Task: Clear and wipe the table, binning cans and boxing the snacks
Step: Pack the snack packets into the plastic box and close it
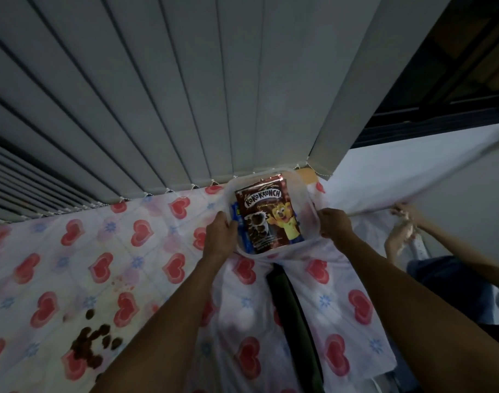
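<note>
A clear plastic box (309, 199) stands at the far edge of the table, by the blinds. Inside it lies a brown Koko Krunch packet (266, 214) on top of a blue snack packet (237, 219). My left hand (220, 236) grips the box's left wall, thumb over the rim. My right hand (334, 224) grips its right wall. The table wears a white cloth with red hearts (100, 268). A patch of spilled brown cereal pieces (93, 346) lies on the cloth at the lower left.
Grey vertical blinds (186, 95) hang right behind the table. A dark strip (290, 313) runs down a gap in the cloth below the box. At the right, another person's two hands (402, 228) hold a white sheet (412, 171).
</note>
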